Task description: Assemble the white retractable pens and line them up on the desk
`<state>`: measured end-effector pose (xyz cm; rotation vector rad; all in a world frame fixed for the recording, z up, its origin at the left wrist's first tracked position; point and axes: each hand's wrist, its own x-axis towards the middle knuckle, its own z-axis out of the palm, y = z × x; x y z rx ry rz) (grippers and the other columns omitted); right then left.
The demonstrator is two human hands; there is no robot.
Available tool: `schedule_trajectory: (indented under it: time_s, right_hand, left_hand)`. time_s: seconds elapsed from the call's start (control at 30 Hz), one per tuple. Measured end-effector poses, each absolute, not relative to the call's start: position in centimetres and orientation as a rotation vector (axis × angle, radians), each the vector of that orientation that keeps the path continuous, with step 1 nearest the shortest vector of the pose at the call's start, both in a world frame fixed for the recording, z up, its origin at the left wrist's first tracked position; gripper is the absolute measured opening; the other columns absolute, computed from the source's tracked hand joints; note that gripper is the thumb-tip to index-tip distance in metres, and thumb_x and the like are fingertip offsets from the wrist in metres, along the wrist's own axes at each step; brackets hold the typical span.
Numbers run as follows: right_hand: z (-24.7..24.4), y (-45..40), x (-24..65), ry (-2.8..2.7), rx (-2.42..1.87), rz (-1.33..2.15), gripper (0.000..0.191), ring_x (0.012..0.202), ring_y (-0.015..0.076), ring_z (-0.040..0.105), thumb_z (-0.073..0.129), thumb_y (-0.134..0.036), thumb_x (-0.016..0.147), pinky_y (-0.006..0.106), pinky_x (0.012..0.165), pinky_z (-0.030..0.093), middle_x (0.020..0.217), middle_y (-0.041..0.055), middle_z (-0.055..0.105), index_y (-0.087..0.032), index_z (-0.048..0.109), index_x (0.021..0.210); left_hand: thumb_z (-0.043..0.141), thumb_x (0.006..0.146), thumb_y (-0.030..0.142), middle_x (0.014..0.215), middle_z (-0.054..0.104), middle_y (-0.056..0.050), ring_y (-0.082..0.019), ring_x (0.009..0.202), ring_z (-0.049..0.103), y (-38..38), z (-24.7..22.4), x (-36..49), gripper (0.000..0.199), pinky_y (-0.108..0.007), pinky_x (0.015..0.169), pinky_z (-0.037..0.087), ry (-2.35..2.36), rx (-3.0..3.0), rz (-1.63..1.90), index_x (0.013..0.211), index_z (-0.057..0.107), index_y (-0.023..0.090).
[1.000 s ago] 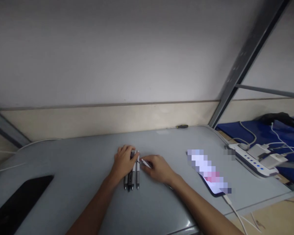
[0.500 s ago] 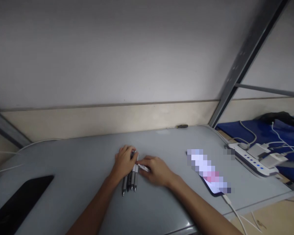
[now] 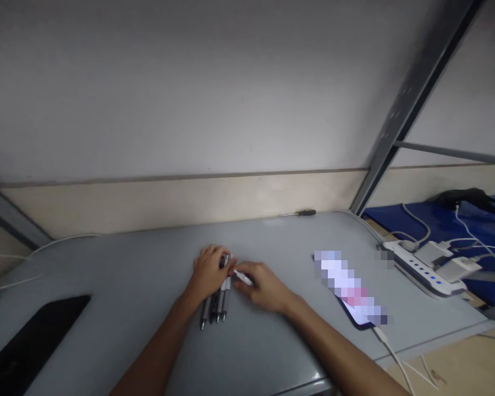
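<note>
Several pens (image 3: 217,305) with grey grips and silver tips lie side by side near the middle of the grey table (image 3: 127,286), tips toward me. My left hand (image 3: 208,270) is wrapped over their upper ends and holds them together. Just to the right, my right hand (image 3: 262,286) pinches a small white object (image 3: 243,277) with dark markings, its left end close to the left thumb. The far ends of the pens are partly hidden by the left fingers.
A lit phone (image 3: 350,289) with a white cable lies to the right. Beyond it is a white power strip (image 3: 424,269) with plugged-in chargers. A screwdriver (image 3: 306,213) rests by the wall. At the left lies a flat black object (image 3: 37,341). Metal posts stand at both sides.
The pens' tips have swung slightly to the left under my left hand. The white object in my right hand has tilted and shows a little more.
</note>
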<state>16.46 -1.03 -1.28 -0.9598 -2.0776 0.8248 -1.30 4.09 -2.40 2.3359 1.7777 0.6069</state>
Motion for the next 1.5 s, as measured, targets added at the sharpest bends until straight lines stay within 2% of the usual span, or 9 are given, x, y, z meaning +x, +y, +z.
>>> schedule_trajectory:
  time_s: [0.23, 0.4, 0.53, 0.7, 0.9, 1.07, 1.27, 1.4, 1.5]
  right_hand:
    - [-1.3, -0.3, 16.6, -1.814, -1.0, 0.948, 0.021, 0.08, 0.0165, 0.059, 0.053, -0.024, 0.087, 0.025, 0.075, 0.044, 0.092, 0.003, 0.07, -0.017, 0.07, 0.099]
    - [-1.7, 0.9, 17.2, -1.508, -1.201, 1.0, 0.032, 0.074, 0.0168, 0.056, 0.047, -0.038, 0.089, 0.025, 0.067, 0.041, 0.078, 0.0027, 0.065, -0.014, 0.069, 0.087]
    - [-2.1, 1.5, 17.8, -1.442, -1.381, 0.958, 0.04, 0.071, 0.0176, 0.053, 0.045, -0.045, 0.088, 0.025, 0.062, 0.037, 0.07, 0.002, 0.059, -0.012, 0.07, 0.087]
    - [-2.1, 1.6, 18.0, -1.445, -1.418, 0.943, 0.043, 0.069, 0.0171, 0.05, 0.044, -0.045, 0.088, 0.026, 0.064, 0.035, 0.069, 0.0015, 0.056, -0.011, 0.07, 0.088]
    - [-1.7, 1.3, 18.0, -1.466, -1.389, 0.933, 0.039, 0.065, 0.0153, 0.045, 0.046, -0.044, 0.087, 0.026, 0.062, 0.033, 0.064, -0.0011, 0.051, -0.012, 0.069, 0.087]
    - [-1.6, 1.2, 17.9, -1.482, -1.347, 0.927, 0.036, 0.064, 0.0138, 0.043, 0.046, -0.043, 0.087, 0.025, 0.061, 0.031, 0.064, -0.0016, 0.05, -0.014, 0.062, 0.074]
    - [-1.4, 1.0, 17.9, -1.488, -1.319, 0.913, 0.033, 0.059, 0.012, 0.038, 0.046, -0.041, 0.087, 0.024, 0.057, 0.027, 0.059, -0.0036, 0.04, -0.018, 0.049, 0.062]
    - [-1.5, 0.9, 18.0, -1.519, -1.308, 0.895, 0.033, 0.059, 0.0121, 0.038, 0.046, -0.04, 0.087, 0.024, 0.058, 0.027, 0.06, -0.0035, 0.04, -0.017, 0.049, 0.064]
    - [-1.7, 1.0, 18.1, -1.543, -1.31, 0.892, 0.031, 0.06, 0.0124, 0.04, 0.048, -0.04, 0.087, 0.025, 0.058, 0.029, 0.061, -0.003, 0.044, -0.016, 0.057, 0.07]
  left_hand:
    - [0.062, 0.081, 0.034, 0.101, 0.063, -0.005, -0.023, 0.101, 0.054, 4.1, -2.1, -1.4, 0.018, -0.037, 0.088, 0.042, 1.741, 2.324, 0.642, 0.093, 0.065, 0.021]
    - [0.062, 0.079, 0.03, 0.094, 0.063, -0.005, -0.022, 0.095, 0.055, 4.6, -2.2, -2.1, 0.012, -0.036, 0.091, 0.042, 1.715, 2.344, 0.682, 0.086, 0.065, 0.02]
    - [0.059, 0.079, 0.03, 0.093, 0.061, -0.005, -0.022, 0.095, 0.055, 5.0, -2.2, -3.1, 0.015, -0.036, 0.092, 0.043, 1.71, 2.344, 0.694, 0.087, 0.065, 0.019]
    - [0.059, 0.08, 0.034, 0.099, 0.058, -0.007, -0.024, 0.102, 0.054, 4.9, -1.6, -3.6, 0.023, -0.037, 0.095, 0.044, 1.817, 2.311, 0.634, 0.094, 0.065, 0.017]
    - [0.057, 0.08, 0.041, 0.109, 0.055, -0.009, -0.028, 0.109, 0.05, 3.9, -0.5, -3.3, 0.031, -0.038, 0.09, 0.046, 1.977, 2.282, 0.579, 0.1, 0.063, 0.018]
    - [0.055, 0.078, 0.054, 0.107, 0.055, -0.011, -0.031, 0.108, 0.052, 4.0, 0.1, -3.9, 0.045, -0.041, 0.092, 0.045, 2.006, 2.212, 0.564, 0.104, 0.061, 0.017]
    - [0.057, 0.074, 0.035, 0.099, 0.062, -0.01, -0.022, 0.085, 0.061, 5.4, 0.5, -6.6, 0.042, -0.033, 0.079, 0.049, 1.846, 2.065, 0.442, 0.109, 0.06, 0.014]
    - [0.061, 0.068, 0.029, 0.093, 0.064, -0.007, -0.02, 0.081, 0.062, 5.5, 0.8, -7.2, 0.04, -0.029, 0.072, 0.048, 1.782, 2.048, 0.363, 0.105, 0.06, 0.015]
    - [0.059, 0.067, 0.023, 0.093, 0.065, -0.007, -0.019, 0.078, 0.062, 5.5, 0.7, -6.9, 0.036, -0.027, 0.068, 0.047, 1.819, 2.043, 0.413, 0.102, 0.061, 0.016]
